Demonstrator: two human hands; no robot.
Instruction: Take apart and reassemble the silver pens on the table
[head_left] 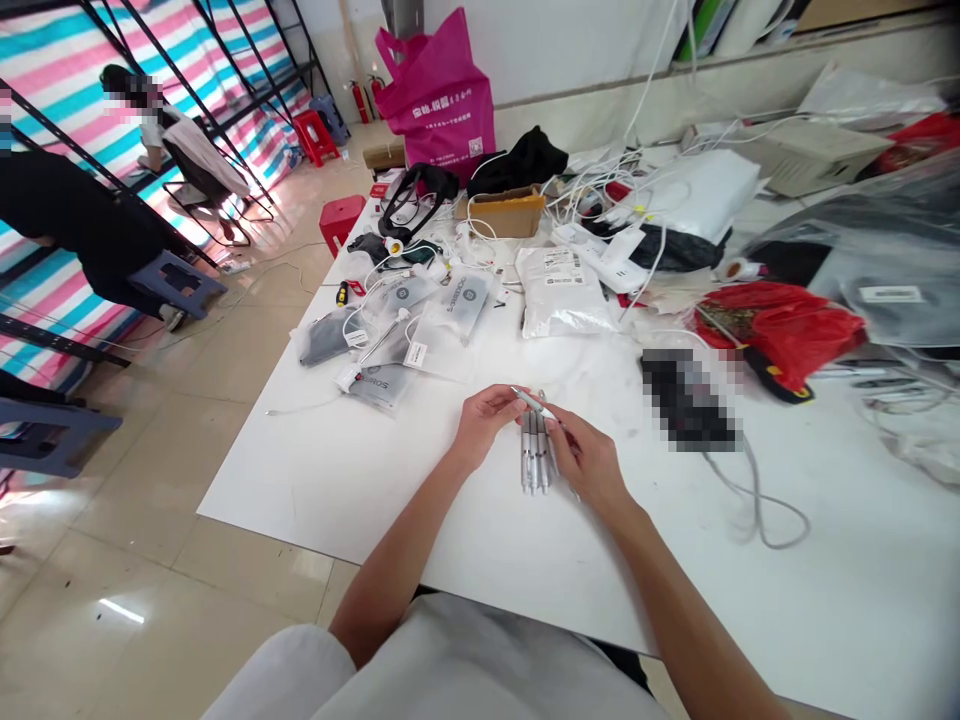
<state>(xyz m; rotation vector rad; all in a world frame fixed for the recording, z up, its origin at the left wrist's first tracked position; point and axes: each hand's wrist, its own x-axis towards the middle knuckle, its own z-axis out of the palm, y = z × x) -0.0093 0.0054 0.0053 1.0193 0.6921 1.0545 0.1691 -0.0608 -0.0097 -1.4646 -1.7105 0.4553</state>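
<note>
Pen [534, 404] sits aloft over the row of pens [534, 458] on the counter [315, 470]. Beyond that row's left lie plastic sleeves [388, 384]; just left of it, the left grip [487, 422] pinches the pen's one end; just right, the right grip [590, 457] clasps the other; well right, a red bag [795, 335].
</note>
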